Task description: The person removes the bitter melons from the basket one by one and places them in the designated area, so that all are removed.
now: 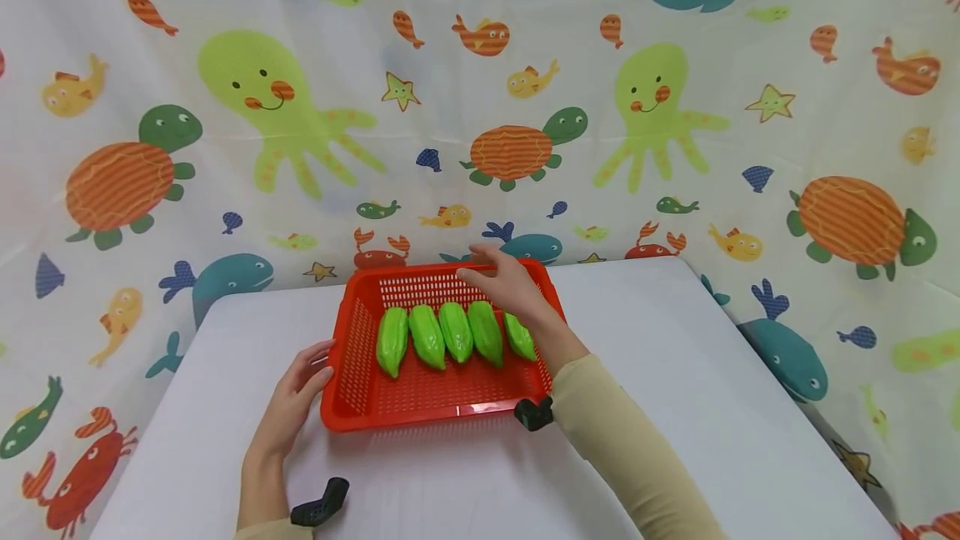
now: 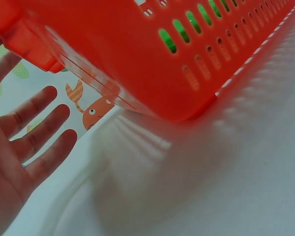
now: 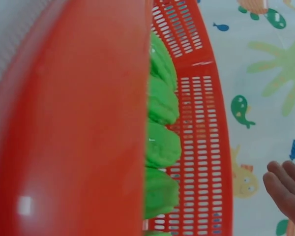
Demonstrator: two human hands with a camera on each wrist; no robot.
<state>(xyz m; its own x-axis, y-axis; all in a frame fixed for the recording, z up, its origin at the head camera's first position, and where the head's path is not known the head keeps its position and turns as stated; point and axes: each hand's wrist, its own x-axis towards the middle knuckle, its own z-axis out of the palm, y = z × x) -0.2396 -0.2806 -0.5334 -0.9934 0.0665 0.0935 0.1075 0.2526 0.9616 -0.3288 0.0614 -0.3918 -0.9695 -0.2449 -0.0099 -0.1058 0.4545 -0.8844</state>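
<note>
A sea-animal cloth (image 1: pixel 480 77), a white table (image 1: pixel 735 390) and a red basket (image 1: pixel 397 422) with green fruits (image 1: pixel 427 337) in it.
The cloth hangs behind the table and has turtles, crabs, whales and octopuses on it. The basket sits on the far part of the table, and its sides are full of little holes. The right hand (image 1: pixel 510 283) is up over the back of the basket, near its right end, with its fingers apart. The left hand (image 1: pixel 295 398) touches the basket's left side, and three of its fingers are straight and spread apart. Five bumpy fruits lie side by side in a row inside the basket, and the right arm hides part of the last one. Each wrist wears a small black gadget (image 1: pixel 322 504).
</note>
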